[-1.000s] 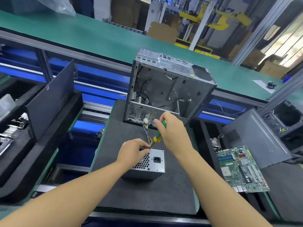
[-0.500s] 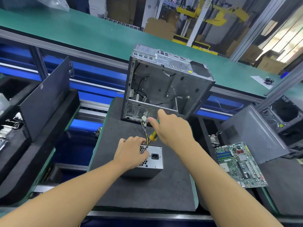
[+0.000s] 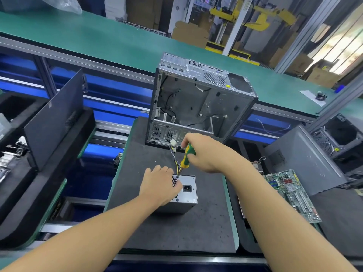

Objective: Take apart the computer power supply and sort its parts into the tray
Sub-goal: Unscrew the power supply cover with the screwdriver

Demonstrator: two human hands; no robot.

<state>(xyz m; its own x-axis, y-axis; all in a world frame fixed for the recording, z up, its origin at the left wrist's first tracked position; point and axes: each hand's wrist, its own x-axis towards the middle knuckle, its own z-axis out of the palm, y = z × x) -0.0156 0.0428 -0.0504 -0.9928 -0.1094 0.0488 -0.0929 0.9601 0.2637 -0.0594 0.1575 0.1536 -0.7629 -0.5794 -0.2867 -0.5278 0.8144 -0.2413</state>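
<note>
On the black mat (image 3: 176, 228): gutted case (image 3: 196, 99) at the far end, power supply (image 3: 188, 195) mid-mat. Left hand (image 3: 160, 185) clamps its top; right hand (image 3: 206, 152) grips the screwdriver (image 3: 186, 157), tip at the face's upper edge. Step: cover screws, probably. Next: keep the tip seated, turn, hold the box steady.

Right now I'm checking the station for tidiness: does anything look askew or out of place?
Only the motherboard on the right: it looks skewed against the work mat. The power supply sits flat, gripped by the left hand; the right hand holds the screwdriver.
</note>
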